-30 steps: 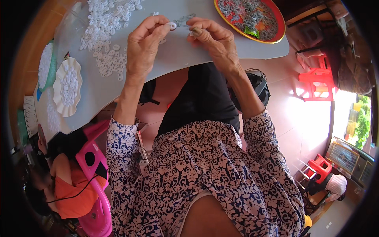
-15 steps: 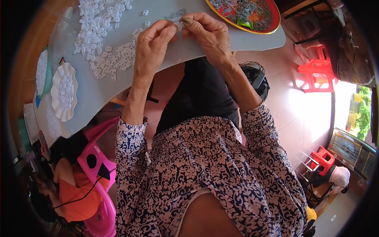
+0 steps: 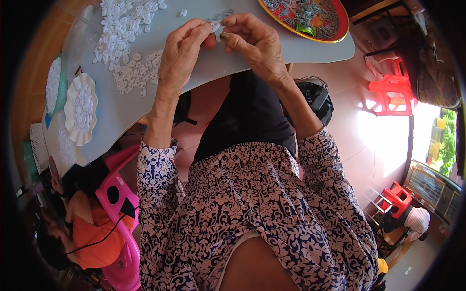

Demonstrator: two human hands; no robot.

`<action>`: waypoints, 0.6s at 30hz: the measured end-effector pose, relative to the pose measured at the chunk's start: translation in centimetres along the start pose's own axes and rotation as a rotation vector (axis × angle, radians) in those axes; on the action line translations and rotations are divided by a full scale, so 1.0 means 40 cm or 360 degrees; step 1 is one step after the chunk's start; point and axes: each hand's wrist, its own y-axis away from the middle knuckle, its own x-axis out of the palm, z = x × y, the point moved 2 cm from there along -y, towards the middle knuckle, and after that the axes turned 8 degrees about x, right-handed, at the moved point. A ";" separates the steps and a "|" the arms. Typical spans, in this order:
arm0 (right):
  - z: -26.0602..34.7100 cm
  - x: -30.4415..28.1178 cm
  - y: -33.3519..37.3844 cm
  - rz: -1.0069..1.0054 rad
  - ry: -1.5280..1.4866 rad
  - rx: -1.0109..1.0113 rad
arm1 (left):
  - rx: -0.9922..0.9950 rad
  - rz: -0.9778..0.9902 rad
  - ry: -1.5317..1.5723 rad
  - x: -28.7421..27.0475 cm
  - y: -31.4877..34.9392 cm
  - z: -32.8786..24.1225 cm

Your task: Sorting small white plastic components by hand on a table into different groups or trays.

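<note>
Over the near edge of the grey table, my left hand (image 3: 182, 56) is closed in a pinch on a small white plastic piece (image 3: 215, 26). Another bit of white shows just below it, between the fingertips of both hands. Close by on the right, my right hand (image 3: 257, 46) has its fingers bent, with thumb and index tip apart; whatever they grip is too small to make out. Behind the fingertips lie small grey pieces (image 3: 224, 15). Flat white pieces with holes (image 3: 133, 75) are spread left of my left hand, with a larger white heap (image 3: 124, 31) beyond.
A red round tray (image 3: 345, 30) with a gold rim holds many grey pieces and a green scrap. On the left stands a wavy white dish (image 3: 70, 114) of white pieces. A person in orange (image 3: 99, 240) sits by a pink chair (image 3: 127, 237). Red stools (image 3: 391, 92) stand right.
White pieces now show between my fingertips, where little was visible before. My right thumb and index finger have parted, and my left hand has shifted slightly left.
</note>
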 end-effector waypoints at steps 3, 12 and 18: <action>-0.001 -0.001 0.000 0.0028 -0.0040 0.0018 | 0.0025 0.0012 -0.0060 0.005 0.000 -0.014; 0.001 0.000 0.004 0.0018 -0.0013 0.0018 | 0.0111 0.0169 -0.0415 -0.017 -0.015 -0.001; 0.001 0.001 0.005 0.0032 -0.0018 0.0021 | 0.0300 0.0252 -0.0600 -0.017 -0.021 -0.008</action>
